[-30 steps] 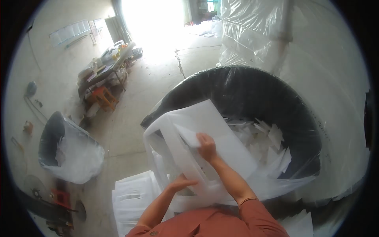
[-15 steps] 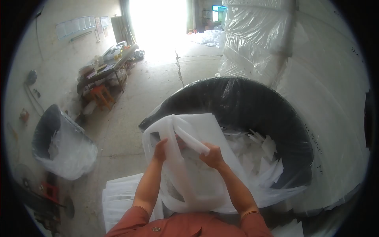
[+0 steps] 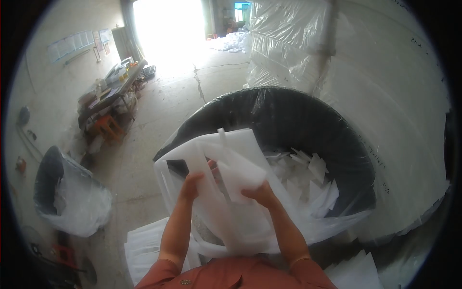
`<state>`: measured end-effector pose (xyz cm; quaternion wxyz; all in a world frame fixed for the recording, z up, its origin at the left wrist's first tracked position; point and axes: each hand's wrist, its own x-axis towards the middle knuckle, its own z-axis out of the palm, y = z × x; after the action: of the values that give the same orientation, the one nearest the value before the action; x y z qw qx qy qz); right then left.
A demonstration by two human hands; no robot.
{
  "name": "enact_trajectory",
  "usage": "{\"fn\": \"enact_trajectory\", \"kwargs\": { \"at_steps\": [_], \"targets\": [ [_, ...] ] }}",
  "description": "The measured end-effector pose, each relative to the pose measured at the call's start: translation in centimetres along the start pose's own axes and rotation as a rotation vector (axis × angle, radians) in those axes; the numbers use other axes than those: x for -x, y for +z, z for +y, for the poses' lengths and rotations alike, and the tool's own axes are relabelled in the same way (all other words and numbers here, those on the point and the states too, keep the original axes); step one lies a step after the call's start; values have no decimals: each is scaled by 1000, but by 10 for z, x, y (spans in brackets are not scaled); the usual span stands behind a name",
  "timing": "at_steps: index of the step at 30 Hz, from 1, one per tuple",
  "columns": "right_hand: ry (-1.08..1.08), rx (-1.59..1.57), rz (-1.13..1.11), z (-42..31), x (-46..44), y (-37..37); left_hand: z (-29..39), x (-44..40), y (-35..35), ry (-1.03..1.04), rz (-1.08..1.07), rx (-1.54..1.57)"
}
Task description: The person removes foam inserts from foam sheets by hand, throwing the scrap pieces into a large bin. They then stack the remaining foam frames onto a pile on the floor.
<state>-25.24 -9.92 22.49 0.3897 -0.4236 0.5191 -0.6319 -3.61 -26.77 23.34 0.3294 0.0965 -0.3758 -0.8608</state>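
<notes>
A large white foam sheet (image 3: 209, 229) with cut-out openings lies in front of my body, over the near edge of a dark-lined bin (image 3: 308, 118). My left hand (image 3: 193, 185) grips a strip of the sheet between two openings. In my right hand (image 3: 261, 193) is a white foam piece (image 3: 237, 173), tilted above the sheet and overlapping an opening. My fingers are partly hidden behind the foam. White foam scraps (image 3: 301, 176) lie inside the bin, to the right of the sheet.
A stack of white sheets (image 3: 144, 245) is at the lower left. A smaller lined bin (image 3: 79, 197) stands farther left. Behind it are a cluttered table (image 3: 106, 98) and an orange stool (image 3: 109, 127). Plastic-wrapped material (image 3: 288, 43) rises at the right. More white sheets (image 3: 356, 273) show at the lower right.
The foam piece in my right hand has swung away from the opening and now shows its broad face. My left hand has moved up from the sheet's lower part to the strip.
</notes>
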Motion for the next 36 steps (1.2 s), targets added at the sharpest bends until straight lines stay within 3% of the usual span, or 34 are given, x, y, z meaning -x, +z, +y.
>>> {"fn": "enact_trajectory", "kwargs": {
  "at_steps": [2,4,6,9,11,13,16,17,20,23,26,28,33,36],
  "targets": [
    [98,-571,69,17,3,-24,2,2,6,19,-40,22],
    [54,-1046,23,-10,8,-44,2,1,7,6,-42,1],
    [-124,-1430,161,17,-7,-82,3,-1,12,-7,-38,-43],
    [10,-1347,742,49,-20,-114,6,-2,28,-17,-34,-110],
    [183,-1102,833,102,-11,-144,4,-1,22,0,-47,-112],
    [298,-832,782,118,1,-163,8,0,19,38,-35,-125],
    [196,-794,501,86,34,-162,9,4,16,59,9,-151],
    [191,-778,493,82,41,-164,9,5,18,57,24,-164],
    [464,-398,588,121,39,-197,10,8,23,39,39,-175],
    [593,1017,977,94,43,-152,8,8,15,26,27,-155],
    [-230,783,700,62,15,-101,4,10,31,-21,-2,-195],
    [-495,957,471,8,-3,-43,-3,8,39,-52,-12,-184],
    [-680,1113,353,-25,-51,30,-10,15,68,-88,-81,-185],
    [-573,596,276,-32,-40,19,3,24,67,-31,-17,-245]
  ]
}}
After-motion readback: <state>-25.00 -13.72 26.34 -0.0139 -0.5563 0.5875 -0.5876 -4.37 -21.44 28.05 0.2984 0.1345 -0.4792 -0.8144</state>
